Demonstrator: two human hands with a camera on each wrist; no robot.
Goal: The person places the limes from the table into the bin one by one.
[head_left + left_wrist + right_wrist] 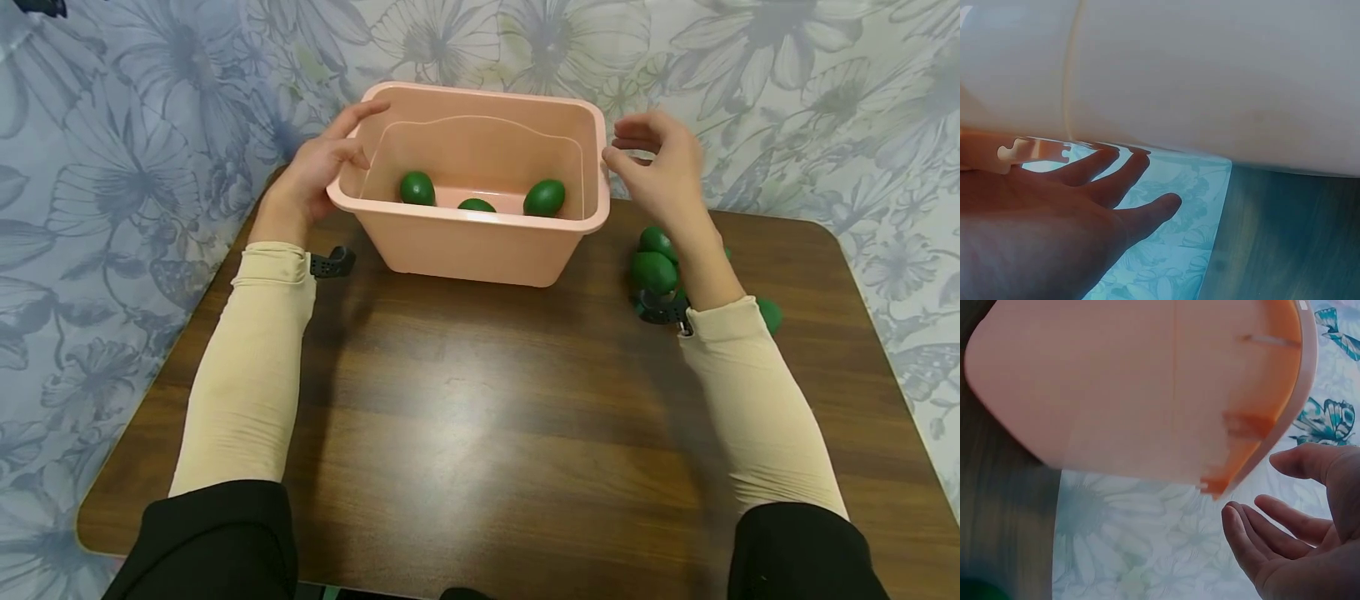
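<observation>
A pale pink plastic bin (pixel 465 250) stands at the back of the table, with three smooth green oval fruits, one of them (pixel 544 198), inside. My left hand (pixel 311 171) is at the bin's left end, with a finger and the thumb reaching over the rim in the head view. The left wrist view shows its other fingers (pixel 1129 175) spread against the outer wall. At the right end, my right hand (pixel 663 162) is half-curled with nothing in it, its thumb right at the rim. In the right wrist view a gap shows between its fingers (pixel 1238 540) and the bin (pixel 1116 394).
Several more green fruits (pixel 654 272) lie on the table to the right, partly hidden under my right wrist. The brown wooden table (pixel 480 417) meets flower-patterned walls (pixel 795 108) at the back and sides. Each wrist wears a small black camera mount (pixel 333 262).
</observation>
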